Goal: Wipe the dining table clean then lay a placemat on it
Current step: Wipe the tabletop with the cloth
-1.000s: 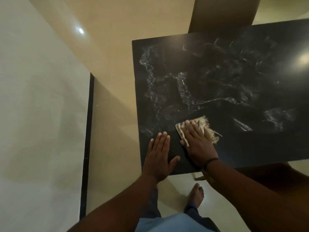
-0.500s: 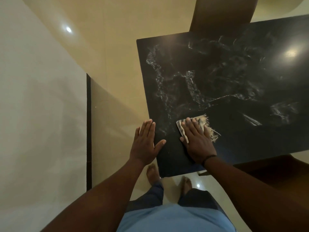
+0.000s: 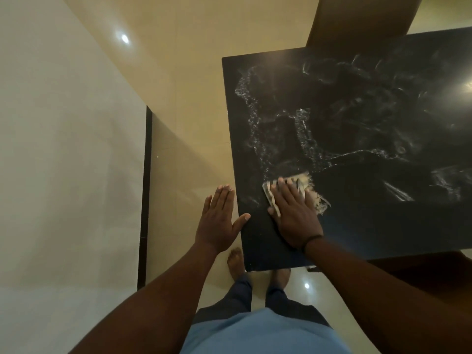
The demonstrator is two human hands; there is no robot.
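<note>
Your cloth (image 3: 305, 190) lies flat on the dark worktop (image 3: 383, 226), near its left edge and toward the near corner, with frayed threads sticking out on the right. Your right hand (image 3: 293, 215) presses it down with straight, spread fingers, gripping nothing. Your left hand (image 3: 219, 221) is released and flat, hovering off the left edge over the floor (image 3: 191, 98), its thumb at the rim. White smears (image 3: 301, 134) cover much of the top, so wiping looks far from done. Push leftward from here and the residue may drop onto the floor; the loose threads could shed or drag streaks. No placemat or container is in view. A chair (image 3: 362, 19) stands at the far side.
</note>
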